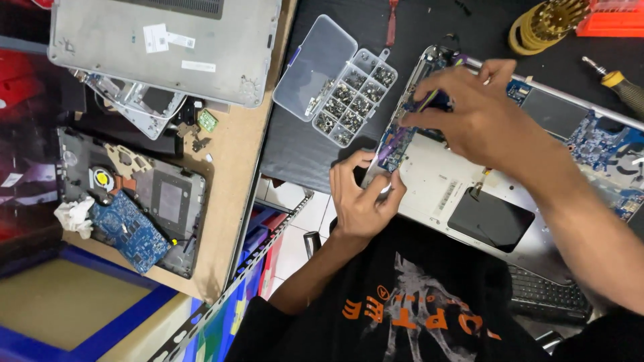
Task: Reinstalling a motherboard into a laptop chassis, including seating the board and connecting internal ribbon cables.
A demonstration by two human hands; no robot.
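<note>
An opened silver laptop chassis (pixel 436 181) lies on a black mat (pixel 302 144), with blue circuit boards (pixel 396 144) bare along its upper edge. My left hand (pixel 362 198) grips the chassis' near left corner, thumb and fingers closed on the edge. My right hand (pixel 476 114) reaches over the board with its fingertips pinched on a small purple part at the board's top left. What exactly sits between those fingers is hidden. A flat black pad (pixel 490 218) rests on the chassis below my right forearm.
A clear compartment box of screws (pixel 352 100) stands open left of the chassis. A yellow-handled screwdriver (pixel 620 84) and a yellow ring (pixel 537 27) lie at the top right. On the left bench sit a grey laptop cover (pixel 168 40) and another dismantled laptop (pixel 154 201).
</note>
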